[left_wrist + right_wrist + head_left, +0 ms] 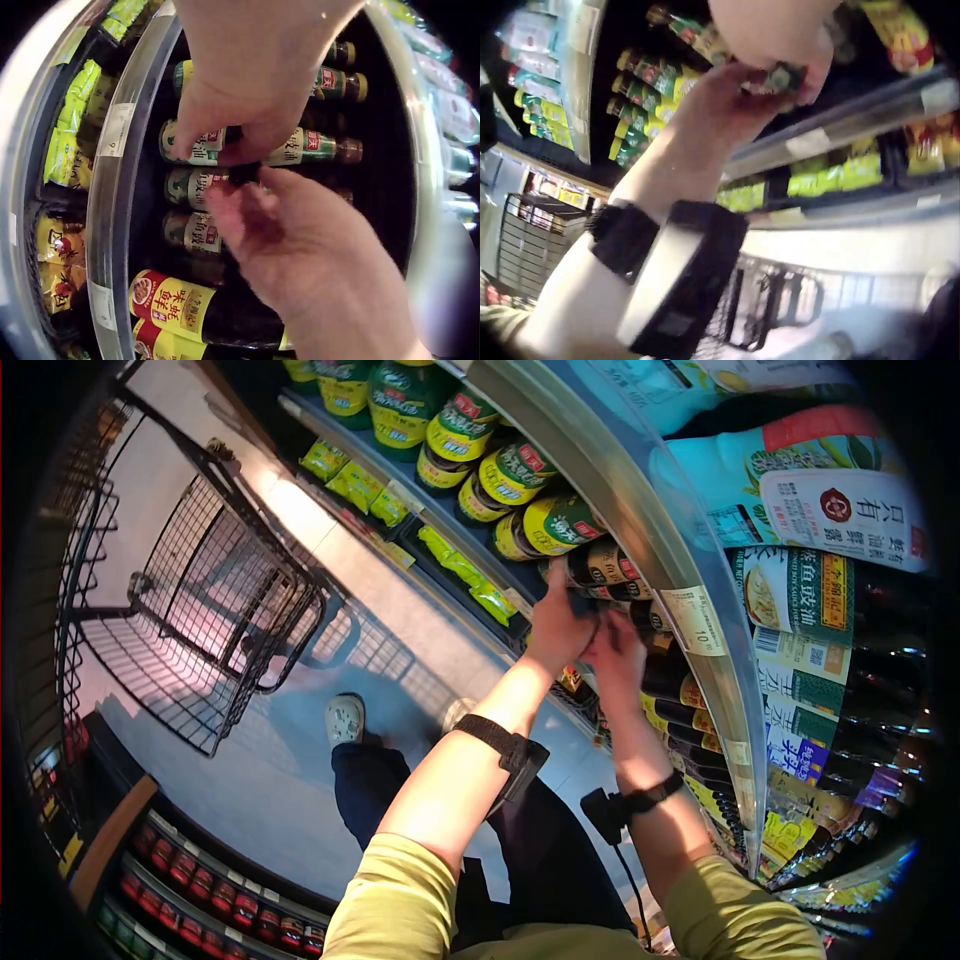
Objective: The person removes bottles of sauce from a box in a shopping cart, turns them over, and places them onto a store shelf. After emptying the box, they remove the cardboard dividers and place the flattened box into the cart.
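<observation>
In the left wrist view, my left hand reaches down from the top and grips a soy sauce bottle lying on its side on the shelf. Its green and cream label shows on both sides of the fingers. My right hand comes in from the lower right, fingers loosely curled beside the bottles below, nothing visible between them. Both the left hand and right hand are close together at the shelf front in the head view. A round bottle end shows between the hands in the right wrist view.
Yellow-and-green labelled bottles line the shelf beyond the hands. A clear shelf lip with a price tag curves over on the right. Green packets sit in a lower tray. A wire shopping cart stands to the left.
</observation>
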{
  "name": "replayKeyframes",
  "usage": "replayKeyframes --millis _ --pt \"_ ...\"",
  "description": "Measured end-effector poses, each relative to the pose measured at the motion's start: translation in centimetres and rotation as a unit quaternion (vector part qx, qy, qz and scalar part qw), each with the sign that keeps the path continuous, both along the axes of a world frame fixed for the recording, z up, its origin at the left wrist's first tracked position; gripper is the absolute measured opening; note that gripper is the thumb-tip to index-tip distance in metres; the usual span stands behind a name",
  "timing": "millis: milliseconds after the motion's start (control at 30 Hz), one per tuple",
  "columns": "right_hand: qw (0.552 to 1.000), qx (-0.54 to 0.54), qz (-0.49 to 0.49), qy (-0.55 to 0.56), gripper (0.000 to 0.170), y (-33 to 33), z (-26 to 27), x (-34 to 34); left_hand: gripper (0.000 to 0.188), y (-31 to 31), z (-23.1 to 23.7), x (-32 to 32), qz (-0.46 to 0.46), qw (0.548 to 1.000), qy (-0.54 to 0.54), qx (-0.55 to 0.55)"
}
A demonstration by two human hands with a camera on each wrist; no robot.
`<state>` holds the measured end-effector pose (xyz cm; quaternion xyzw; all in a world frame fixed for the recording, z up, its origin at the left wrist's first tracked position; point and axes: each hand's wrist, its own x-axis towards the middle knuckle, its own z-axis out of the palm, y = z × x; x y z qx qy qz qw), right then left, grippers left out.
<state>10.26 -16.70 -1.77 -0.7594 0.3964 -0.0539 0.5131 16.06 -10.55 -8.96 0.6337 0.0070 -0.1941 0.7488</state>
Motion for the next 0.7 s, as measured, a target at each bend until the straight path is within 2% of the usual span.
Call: replayKeyframes --millis 33,67,100,133,200,233,267,300,333,367,400,467,500,533,567,600,667,700 --pt "1.0 -0.004 -0.01 -0.005 0.025 -0.2 -1.1 0.3 0.082 0.7 0.2 0.2 -0.02 1.0 0.004 -0.016" --pt "0.995 0.078 -0.057 0.016 0.025 -0.3 -2.3 0.9 0.081 1.0 0.6 0.6 -0.043 0.999 0.007 -0.033" --pt "0.981 0.161 -0.102 0.035 0.025 -0.8 -3.6 1.4 0.078 0.3 -0.8 0.5 -0.021 0.996 -0.072 -0.056" --pt "0.981 0.159 -0.113 0.024 0.025 -1.8 -6.2 1.4 0.074 0.3 -0.9 0.4 -0.038 0.995 -0.025 -0.086" --pt "0.945 0.263 -0.13 -0.144 0.024 -3.4 -10.9 1.0 0.074 1.3 -0.2 0.5 -0.083 0.991 0.024 -0.099" --pt "0.971 0.159 -0.141 -0.111 0.023 -1.7 -9.7 2.1 0.074 2.0 0.8 0.9 -0.096 0.99 0.019 -0.1" --pt "0.969 0.156 -0.151 -0.119 0.023 -2.2 -10.6 2.5 0.082 2.7 1.8 1.4 -0.128 0.979 0.067 -0.146" --pt "0.943 0.212 -0.183 -0.181 0.024 -3.2 -13.0 2.7 0.092 3.1 2.7 1.8 -0.16 0.962 0.117 -0.19" --pt "0.909 0.265 -0.211 -0.242 0.026 -4.1 -14.7 2.7 0.092 3.2 3.1 2.0 -0.171 0.96 0.112 -0.191" --pt "0.8 0.438 -0.246 -0.327 0.03 -5.0 -15.1 2.3 0.093 3.2 3.3 2.1 -0.161 0.953 0.124 -0.224" --pt "0.798 0.435 -0.251 -0.334 0.03 -4.8 -14.9 2.4 0.094 3.3 3.3 2.1 -0.15 0.945 0.137 -0.256" --pt "0.858 0.345 -0.245 -0.292 0.028 -4.1 -14.6 2.9 0.095 3.4 3.4 2.2 -0.16 0.94 0.144 -0.264" --pt "0.856 0.345 -0.248 -0.295 0.028 -4.5 -15.7 3.0 0.096 3.4 3.2 2.1 -0.16 0.945 0.132 -0.254" --pt "0.923 0.233 -0.167 -0.257 0.027 -5.3 -17.7 3.1 0.096 3.4 3.0 2.0 -0.158 0.949 0.119 -0.245" --pt "0.967 0.115 -0.082 -0.211 0.026 -5.8 -18.9 3.2 0.096 3.3 2.8 2.0 -0.161 0.949 0.118 -0.245" --pt "0.967 0.115 -0.085 -0.212 0.026 -5.0 -17.1 3.5 0.097 3.2 2.5 2.0 -0.162 0.949 0.103 -0.251" --pt "0.897 0.297 -0.238 -0.225 0.028 -2.1 -10.1 4.6 0.097 3.0 1.8 1.8 -0.166 0.948 0.09 -0.258" --pt "0.896 0.296 -0.24 -0.226 0.028 -1.6 -9.1 4.9 0.098 3.0 1.4 1.7 -0.177 0.954 0.092 -0.225"
